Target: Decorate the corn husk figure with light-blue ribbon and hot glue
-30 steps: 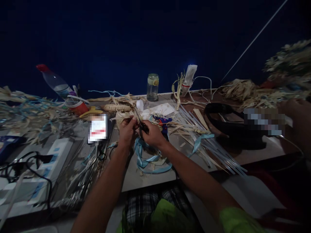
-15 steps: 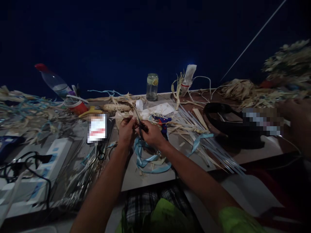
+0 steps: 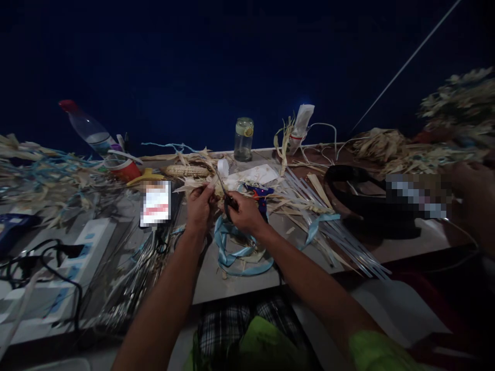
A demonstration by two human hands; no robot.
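My right hand [image 3: 244, 212] is closed around a pair of black-handled scissors [image 3: 228, 198], the blades pointing up and to the left. My left hand [image 3: 199, 206] pinches a piece of pale dried corn husk [image 3: 193, 184] right beside the blades. Both hands hover over the grey table [image 3: 240, 286], above a loop of light blue ribbon [image 3: 232, 255]. A blue glue gun [image 3: 260, 195] lies just behind my right hand.
A glass jar [image 3: 243, 138], a dried corn cob [image 3: 184, 170], a red-capped plastic bottle [image 3: 87, 127] and a phone [image 3: 155, 203] lie on the table. A white power strip with cables [image 3: 58, 268] sits at left. Another person's hand [image 3: 474, 198] is at far right near a black bag [image 3: 359, 198].
My hands have stayed almost in place with the scissors and husk, shifting only slightly upward. The other person's hand at the right has moved a little.
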